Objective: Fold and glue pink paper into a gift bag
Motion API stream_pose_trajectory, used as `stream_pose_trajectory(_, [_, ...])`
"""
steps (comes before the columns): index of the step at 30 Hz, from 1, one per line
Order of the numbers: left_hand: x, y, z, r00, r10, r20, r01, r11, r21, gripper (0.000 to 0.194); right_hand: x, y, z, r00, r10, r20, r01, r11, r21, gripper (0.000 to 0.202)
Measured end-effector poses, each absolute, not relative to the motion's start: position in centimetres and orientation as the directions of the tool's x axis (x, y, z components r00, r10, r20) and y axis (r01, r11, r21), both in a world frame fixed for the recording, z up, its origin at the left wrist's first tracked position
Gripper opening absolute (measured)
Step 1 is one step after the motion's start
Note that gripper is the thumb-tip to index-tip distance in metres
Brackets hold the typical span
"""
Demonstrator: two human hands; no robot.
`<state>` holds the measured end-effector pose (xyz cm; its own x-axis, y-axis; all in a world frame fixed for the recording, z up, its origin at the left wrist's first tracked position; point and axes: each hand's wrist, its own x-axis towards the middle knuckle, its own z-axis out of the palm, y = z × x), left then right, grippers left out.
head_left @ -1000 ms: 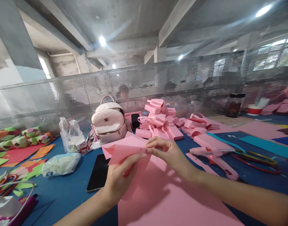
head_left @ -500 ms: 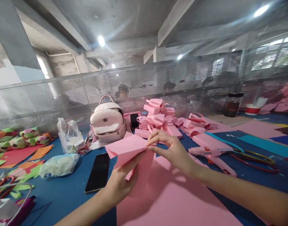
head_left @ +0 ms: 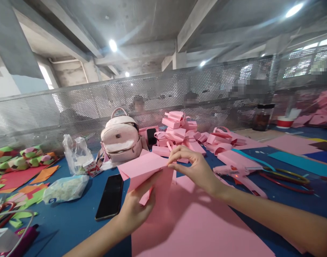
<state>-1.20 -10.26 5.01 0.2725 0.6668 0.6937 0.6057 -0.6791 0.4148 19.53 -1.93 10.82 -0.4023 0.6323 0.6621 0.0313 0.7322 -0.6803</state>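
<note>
A folded pink paper piece [head_left: 142, 167] is held up in front of me. My left hand [head_left: 139, 207] grips it from below, fingers wrapped under its folded part. My right hand [head_left: 191, 166] pinches its right corner between thumb and fingertips. Beneath both hands lies a large pink paper sheet [head_left: 203, 228]. A pink glue gun [head_left: 240, 175] with a small lit orange light rests right of my right hand. Left of my left hand lies a black phone [head_left: 109, 196].
A pale pink backpack [head_left: 120, 139] and a heap of folded pink paper pieces [head_left: 176, 132] stand behind. Scissors [head_left: 286, 180] lie at right near a blue paper strip [head_left: 302, 164]. A tissue pack [head_left: 65, 189] and coloured paper scraps [head_left: 24, 196] sit left. A perforated metal screen [head_left: 85, 100] runs behind.
Both hands keep nearly the same hold on the folded pink paper. The whole view has shifted slightly, with things appearing a little further left.
</note>
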Motion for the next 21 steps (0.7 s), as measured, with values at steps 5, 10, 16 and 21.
stream_pose_trajectory(5, [-1.2,-10.2,5.0,0.278,0.665,0.693,0.597,-0.685,0.417,0.057,20.3,-1.4,10.2,-0.378,0.638,0.671,0.072,0.742,-0.666,0.023])
stream_pose_trajectory(10, [-1.2,-10.1,5.0,0.266,0.702,0.661,0.596,-0.658,0.459,0.055,20.5,-1.3,9.9,-0.372,0.64,0.672,0.076,0.743,-0.665,0.02])
stream_pose_trajectory(16, [-1.3,-10.1,4.4,0.245,0.702,0.668,0.6,-0.651,0.464,0.05,20.6,-1.5,9.9,-0.365,0.645,0.672,0.092,0.743,-0.663,0.023])
stream_pose_trajectory(21, [-1.1,-10.5,5.2,0.09,0.614,0.784,0.616,-0.653,0.44,0.033,21.4,-2.4,10.3,-0.364,0.619,0.696,0.107,0.77,-0.63,0.017])
